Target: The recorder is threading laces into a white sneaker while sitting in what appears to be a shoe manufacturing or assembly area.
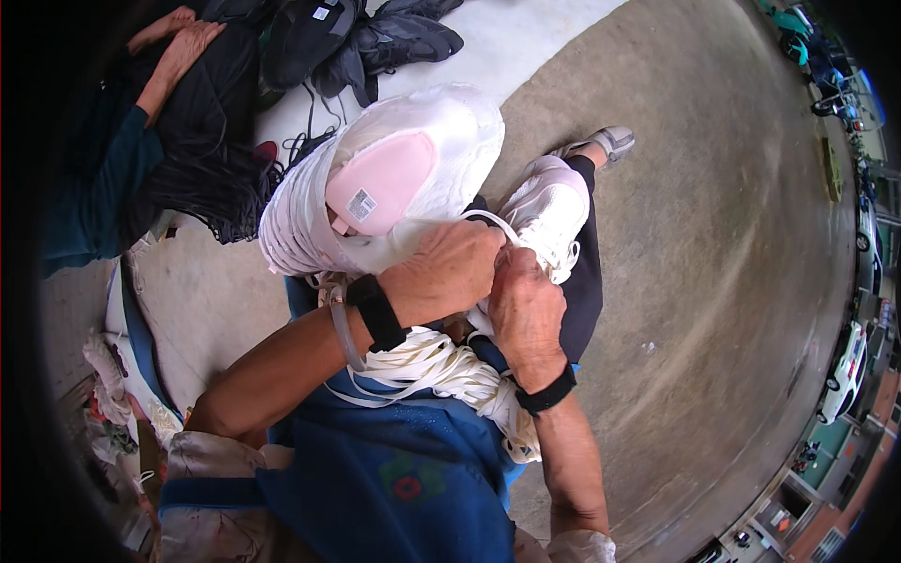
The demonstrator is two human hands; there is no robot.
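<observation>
One small white label [361, 205] with dark print, roughly square, stuck on the pink insole [380, 181] inside the white shoe [441, 122].

Bare forearms with black wristbands [377, 312], a clear bangle [345, 336] on the left, blue apron [404, 469], white shoe [549, 211].

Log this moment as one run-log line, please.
left hand: gripping white shoe | right hand: closed at white laces | lap: blue apron | nearby: another person's hands
</observation>
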